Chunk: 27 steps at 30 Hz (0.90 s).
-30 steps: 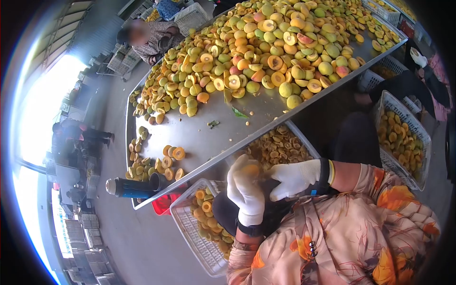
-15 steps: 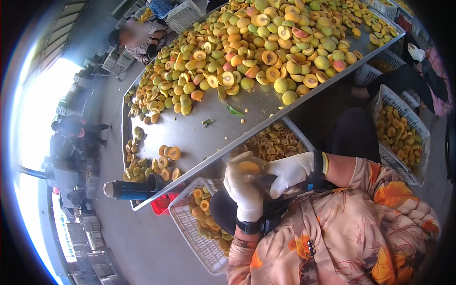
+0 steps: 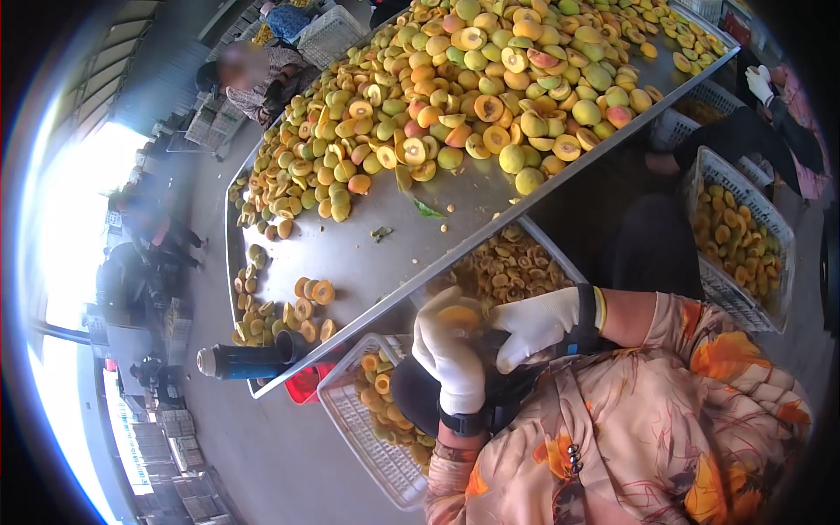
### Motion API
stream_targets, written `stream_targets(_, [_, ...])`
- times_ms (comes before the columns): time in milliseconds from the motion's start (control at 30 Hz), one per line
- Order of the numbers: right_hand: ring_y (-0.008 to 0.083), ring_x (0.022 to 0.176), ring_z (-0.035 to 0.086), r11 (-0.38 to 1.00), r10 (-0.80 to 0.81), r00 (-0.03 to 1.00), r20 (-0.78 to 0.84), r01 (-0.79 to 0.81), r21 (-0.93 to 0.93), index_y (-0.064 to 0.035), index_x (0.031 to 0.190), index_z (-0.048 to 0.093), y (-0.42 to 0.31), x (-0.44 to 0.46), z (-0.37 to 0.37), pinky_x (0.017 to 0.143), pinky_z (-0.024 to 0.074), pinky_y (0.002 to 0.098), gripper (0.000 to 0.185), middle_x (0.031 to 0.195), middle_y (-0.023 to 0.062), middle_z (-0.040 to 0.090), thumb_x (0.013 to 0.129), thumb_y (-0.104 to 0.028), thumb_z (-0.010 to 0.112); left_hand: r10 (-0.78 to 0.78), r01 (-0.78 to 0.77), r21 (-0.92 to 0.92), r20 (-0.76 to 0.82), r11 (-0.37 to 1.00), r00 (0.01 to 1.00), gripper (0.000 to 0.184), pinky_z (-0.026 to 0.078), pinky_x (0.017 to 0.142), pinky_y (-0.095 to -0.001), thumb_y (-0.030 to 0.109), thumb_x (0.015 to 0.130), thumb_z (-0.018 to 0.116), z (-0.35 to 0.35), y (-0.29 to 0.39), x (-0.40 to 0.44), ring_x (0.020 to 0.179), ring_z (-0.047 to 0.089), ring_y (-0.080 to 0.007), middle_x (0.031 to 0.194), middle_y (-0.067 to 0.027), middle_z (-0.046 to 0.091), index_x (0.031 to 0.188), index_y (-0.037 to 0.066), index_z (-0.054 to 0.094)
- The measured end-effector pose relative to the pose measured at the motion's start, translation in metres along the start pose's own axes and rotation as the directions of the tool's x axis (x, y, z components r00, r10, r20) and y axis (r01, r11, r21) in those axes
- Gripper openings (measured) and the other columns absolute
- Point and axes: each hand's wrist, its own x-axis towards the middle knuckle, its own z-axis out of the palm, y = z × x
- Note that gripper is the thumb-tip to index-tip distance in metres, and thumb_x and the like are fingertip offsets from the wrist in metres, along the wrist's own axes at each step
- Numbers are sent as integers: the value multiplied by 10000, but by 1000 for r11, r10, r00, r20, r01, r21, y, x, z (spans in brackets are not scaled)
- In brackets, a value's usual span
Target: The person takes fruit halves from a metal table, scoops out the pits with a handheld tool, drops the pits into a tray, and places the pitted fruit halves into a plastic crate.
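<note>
My left hand (image 3: 448, 350), in a white glove with a dark watch at the wrist, is closed around a yellow peach (image 3: 458, 318). My right hand (image 3: 538, 325), gloved in white too, has its fingers curled close against the left one. Whatever it grips is hidden between the hands and blurred. Both hands are above my lap, just off the near edge of a metal table (image 3: 411, 249). Heaped on that table are many whole and halved peaches (image 3: 495, 140). Below the edge a crate of brownish peach pieces (image 3: 507, 267) sits close to my hands.
White crates of peach halves stand on my left (image 3: 339, 394) and right (image 3: 700, 254). At the table's left corner are a blue bottle (image 3: 241, 360) and a red container (image 3: 306, 383). Co-workers sit across the table (image 3: 262, 79) and at the right (image 3: 774, 114).
The view has shifted slightly. My hands stay together around the peach, with the fingers moved a little; a dark object seen between them earlier is now less visible.
</note>
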Motion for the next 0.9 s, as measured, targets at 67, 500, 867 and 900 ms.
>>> stream_targets(67, [105, 435, 481, 992, 109, 992, 67, -113, 59, -45, 855, 606, 10, 1, -4, 398, 370, 279, 90, 568, 7, 514, 829, -112, 660, -52, 53, -37, 35, 998, 998, 511, 502, 658, -250, 379, 1106, 411, -1, 1, 1, 723, 643, -151, 839, -116, 714, 1088, -57, 677])
stream_targets(500, [158, 620, 584, 995, -14, 997, 80, 22, -101, -1, 973, 644, 12, 0, -9, 574, 473, 316, 210, 751, 44, 621, 812, -127, 689, -239, 245, -158, 60, 956, 969, 498, 542, 767, -311, 416, 1112, 401, -2, 1, 0, 858, 656, -188, 913, -107, 700, 1179, -17, 637])
stream_targets(867, [396, 956, 702, 720, 368, 900, -235, -436, -540, 5, 1136, 648, 18, -17, -26, 822, 545, 459, 387, 1005, 245, 722, 817, -212, 625, 71, 67, 626, -191, 777, 979, 372, 532, 864, -368, 296, 1064, 524, -151, 25, 8, 920, 669, -245, 1007, -141, 716, 1108, -21, 713])
stream_targets(900, [407, 961, 702, 563, 355, 898, -259, -427, -708, -6, 1145, 643, 44, -18, -31, 830, 541, 486, 389, 1007, 245, 722, 818, -214, 617, 36, 71, 867, -102, 494, 994, 331, 520, 887, -408, 279, 1033, 561, -175, 26, 12, 945, 658, -291, 1030, -163, 708, 1105, 0, 723])
